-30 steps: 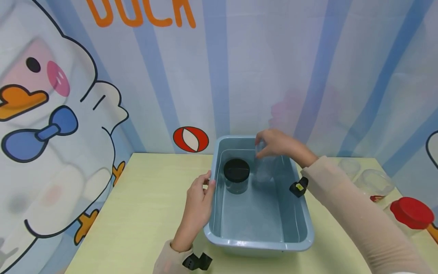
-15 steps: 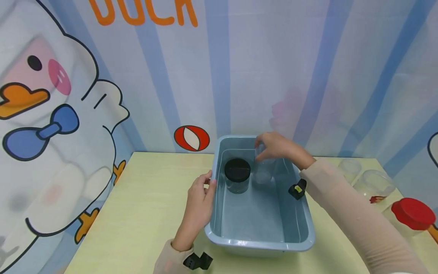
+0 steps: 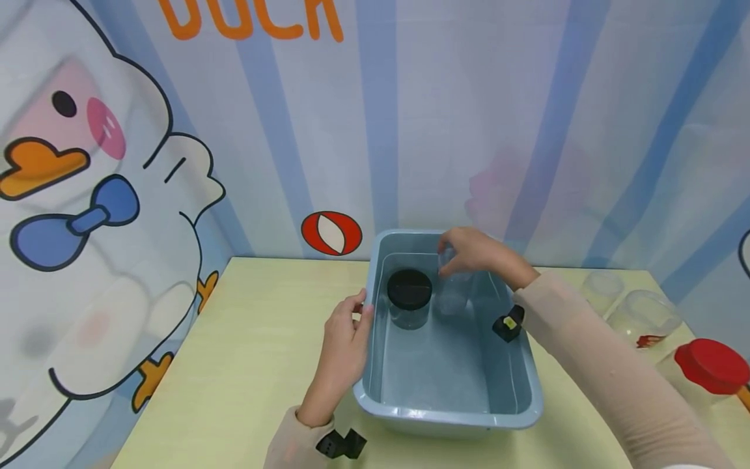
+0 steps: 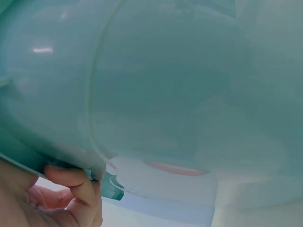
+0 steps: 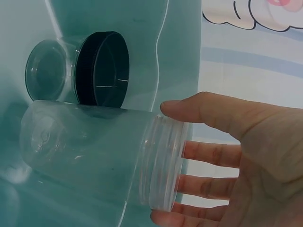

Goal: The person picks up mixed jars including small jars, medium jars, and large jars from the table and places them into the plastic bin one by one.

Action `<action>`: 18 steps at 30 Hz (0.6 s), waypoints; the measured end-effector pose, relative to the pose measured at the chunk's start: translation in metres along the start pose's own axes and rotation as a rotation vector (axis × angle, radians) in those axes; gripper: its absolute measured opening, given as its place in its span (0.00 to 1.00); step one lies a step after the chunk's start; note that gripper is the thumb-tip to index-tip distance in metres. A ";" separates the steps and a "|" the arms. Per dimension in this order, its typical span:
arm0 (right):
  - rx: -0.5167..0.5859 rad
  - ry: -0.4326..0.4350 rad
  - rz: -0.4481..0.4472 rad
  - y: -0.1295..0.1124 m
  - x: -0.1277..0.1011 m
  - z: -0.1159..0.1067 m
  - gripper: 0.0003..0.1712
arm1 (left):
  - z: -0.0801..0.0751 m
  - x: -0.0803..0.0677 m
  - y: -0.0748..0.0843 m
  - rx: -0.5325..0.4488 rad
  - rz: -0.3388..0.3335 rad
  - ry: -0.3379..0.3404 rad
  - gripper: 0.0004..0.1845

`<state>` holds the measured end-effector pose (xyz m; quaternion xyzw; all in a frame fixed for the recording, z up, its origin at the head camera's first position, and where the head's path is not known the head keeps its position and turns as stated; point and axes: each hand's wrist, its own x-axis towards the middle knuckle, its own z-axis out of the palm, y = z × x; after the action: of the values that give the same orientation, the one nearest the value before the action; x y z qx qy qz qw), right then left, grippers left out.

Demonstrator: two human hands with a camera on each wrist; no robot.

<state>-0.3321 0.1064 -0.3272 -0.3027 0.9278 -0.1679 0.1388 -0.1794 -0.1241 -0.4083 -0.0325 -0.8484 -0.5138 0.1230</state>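
A blue-grey plastic basin (image 3: 448,417) stands on the table. My left hand (image 3: 342,345) grips its left rim, the fingers bent at the edge in the left wrist view. At the far right corner my right hand (image 3: 477,253) reaches into the basin and holds a clear plastic jar (image 5: 94,146) by its ridged top, thumb on one side and fingers on the other. The jar is upright in the head view, partly covered by the hand. Close beside it in the basin is a shorter clear jar with a black lid (image 3: 409,290).
To the right of the basin, past the right sleeve, stand two clear jars, a small one (image 3: 603,290) and a wider one (image 3: 644,312), and a jar with a red lid (image 3: 711,366). A duck-print cloth (image 3: 433,130) hangs behind the yellow table (image 3: 263,339).
My right hand has come down slightly with the clear jar over the last second. The left hand keeps its place on the rim, and the head view has shifted a little.
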 end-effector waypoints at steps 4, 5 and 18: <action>0.019 -0.003 0.000 0.003 0.002 0.004 0.26 | 0.000 0.000 0.000 0.005 -0.001 -0.001 0.23; 0.018 -0.003 0.004 0.003 0.002 0.005 0.26 | 0.000 0.000 0.000 0.007 -0.002 -0.001 0.23; -0.017 0.007 0.051 0.006 0.007 0.018 0.25 | -0.001 0.000 -0.001 0.009 -0.004 -0.001 0.22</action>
<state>-0.3341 0.1032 -0.3470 -0.2796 0.9371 -0.1572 0.1374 -0.1796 -0.1250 -0.4085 -0.0306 -0.8508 -0.5102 0.1218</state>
